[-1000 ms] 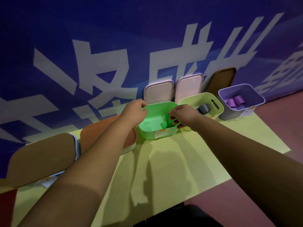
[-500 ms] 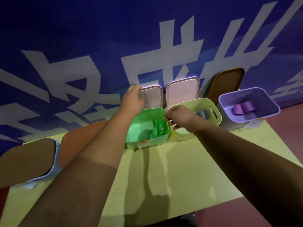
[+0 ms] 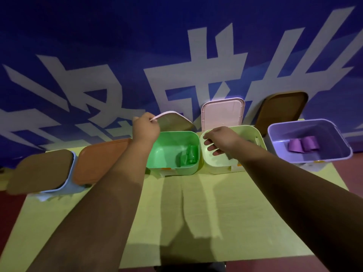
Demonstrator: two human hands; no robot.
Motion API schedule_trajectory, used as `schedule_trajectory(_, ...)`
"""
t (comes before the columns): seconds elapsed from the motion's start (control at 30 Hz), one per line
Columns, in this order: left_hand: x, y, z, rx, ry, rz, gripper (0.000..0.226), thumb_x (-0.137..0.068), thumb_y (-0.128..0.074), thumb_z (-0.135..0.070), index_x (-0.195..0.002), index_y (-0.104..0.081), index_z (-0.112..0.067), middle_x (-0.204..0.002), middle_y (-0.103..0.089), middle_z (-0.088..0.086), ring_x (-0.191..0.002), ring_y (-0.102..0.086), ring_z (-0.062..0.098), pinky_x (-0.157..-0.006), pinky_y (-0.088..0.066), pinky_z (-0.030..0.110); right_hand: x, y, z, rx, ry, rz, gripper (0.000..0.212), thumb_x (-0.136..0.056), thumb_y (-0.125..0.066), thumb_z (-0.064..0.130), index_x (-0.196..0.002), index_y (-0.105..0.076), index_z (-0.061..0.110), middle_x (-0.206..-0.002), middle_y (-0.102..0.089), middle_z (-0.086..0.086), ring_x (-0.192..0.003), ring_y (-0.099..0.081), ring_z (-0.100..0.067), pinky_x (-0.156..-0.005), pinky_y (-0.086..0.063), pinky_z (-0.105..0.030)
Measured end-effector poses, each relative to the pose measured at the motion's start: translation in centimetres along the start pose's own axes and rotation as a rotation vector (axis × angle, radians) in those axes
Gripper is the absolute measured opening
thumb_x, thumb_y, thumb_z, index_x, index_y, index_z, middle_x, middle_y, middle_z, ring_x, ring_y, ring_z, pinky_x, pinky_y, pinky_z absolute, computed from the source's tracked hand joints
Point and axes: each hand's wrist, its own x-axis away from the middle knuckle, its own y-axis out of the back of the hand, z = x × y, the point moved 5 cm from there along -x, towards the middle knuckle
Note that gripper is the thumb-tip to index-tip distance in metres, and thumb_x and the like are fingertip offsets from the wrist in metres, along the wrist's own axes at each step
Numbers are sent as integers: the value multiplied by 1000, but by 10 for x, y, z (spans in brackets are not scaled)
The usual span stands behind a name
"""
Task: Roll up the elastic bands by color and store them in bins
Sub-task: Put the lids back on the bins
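The green bin (image 3: 167, 146) stands at the table's back middle with rolled green bands (image 3: 187, 157) in its right side. My left hand (image 3: 144, 127) pinches the edge of a pink lid (image 3: 174, 121), tilted over the bin's far rim. My right hand (image 3: 218, 139) hovers over the pale yellow bin (image 3: 216, 165) with fingers loosely curled and nothing in them. The purple bin (image 3: 334, 156) on the right holds two rolled purple bands (image 3: 303, 144).
A blue bin (image 3: 66, 185) under a brown lid and an orange lid (image 3: 98, 161) covering another bin sit at the left. A pink lid (image 3: 222, 112) and a brown lid (image 3: 282, 107) lean on the blue banner wall. The yellow table (image 3: 176, 222) ends near me.
My left hand reached back, took the pink lid off the wall and is tipping it over the green bin. My right hand left the green bin and moved over the yellow one.
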Motion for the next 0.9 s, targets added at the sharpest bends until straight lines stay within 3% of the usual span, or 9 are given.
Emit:
schedule_trajectory(0.1, 2, 18, 19, 111, 30, -7, 28, -99, -50, -19, -108, -74, -28, -122, -59, 11, -81, -56, 23, -78, -39, 29, -3, -3, 3, -92, -20, -58, 39, -112, -50, 35, -123, -66, 2, -111, -75, -15, -83, -74, -26, -68, -61, -36)
schedule_trajectory(0.23, 16, 30, 50, 438, 121, 45, 29, -100, -51, -15, -95, -74, -32, -110, -69, 2, -94, -67, 27, -71, -52, 32, -7, -10, 9, -231, -112, -129, 46, -113, -41, 50, -123, -54, 8, -115, -71, -15, -92, -78, -31, -83, -67, -45)
schedule_trajectory(0.33, 34, 22, 67, 765, 204, 214, 36, -102, -49, -4, -103, -78, -24, -117, -74, 8, -98, -75, 34, -76, -65, 45, -7, -17, 9, -181, -158, -166, 36, -108, -60, 36, -124, -56, 5, -113, -65, -17, -98, -75, -35, -78, -67, -41)
schedule_trajectory(0.4, 38, 17, 76, 792, 251, 283, 36, -104, -48, -5, -108, -79, -22, -117, -75, 8, -101, -75, 31, -77, -65, 41, -9, -23, 6, -48, -168, -183, 24, -102, -69, 17, -117, -59, 1, -116, -66, -22, -99, -72, -37, -71, -66, -40)
schedule_trajectory(0.47, 35, 11, 92, 712, 308, 320, 30, -105, -52, -17, -111, -80, -24, -114, -75, 3, -105, -72, 27, -80, -63, 36, -12, -30, -1, 93, -194, -190, 16, -99, -69, 10, -109, -61, -1, -117, -69, -27, -95, -73, -41, -74, -67, -47)
schedule_trajectory(0.57, 30, 3, 109, 514, 253, 387, 27, -102, -58, -40, -120, -74, -28, -122, -72, -1, -117, -66, 28, -101, -56, 46, -13, -43, -7, 263, -157, -170, 13, -99, -61, 5, -107, -63, -4, -105, -70, -27, -86, -76, -45, -79, -67, -52)
schedule_trajectory(0.7, 24, -3, 109, 120, 80, 374, 43, -107, -55, -27, -150, -54, -28, -140, -57, 0, -120, -57, 25, -99, -56, 42, -12, -55, -10, 483, -2, -218, 25, -92, -58, 10, -111, -63, -6, -105, -72, -22, -87, -73, -40, -76, -62, -40)
schedule_trajectory(0.8, 18, -10, 107, -126, 60, 362, 46, -107, -54, -23, -153, -49, -25, -135, -59, 5, -108, -61, 26, -92, -61, 42, -11, -61, -14, 601, 35, -236, 31, -95, -60, 12, -121, -59, -4, -117, -67, -19, -106, -64, -39, -80, -47, -33)
schedule_trajectory(0.9, 15, -19, 105, -282, 42, 375, 42, -106, -53, -22, -148, -51, -19, -129, -62, 9, -103, -63, 26, -93, -61, 42, -18, -62, -21, 654, 31, -247, 28, -93, -59, 10, -118, -63, -2, -118, -69, -19, -94, -57, -34, -78, -46, -32)
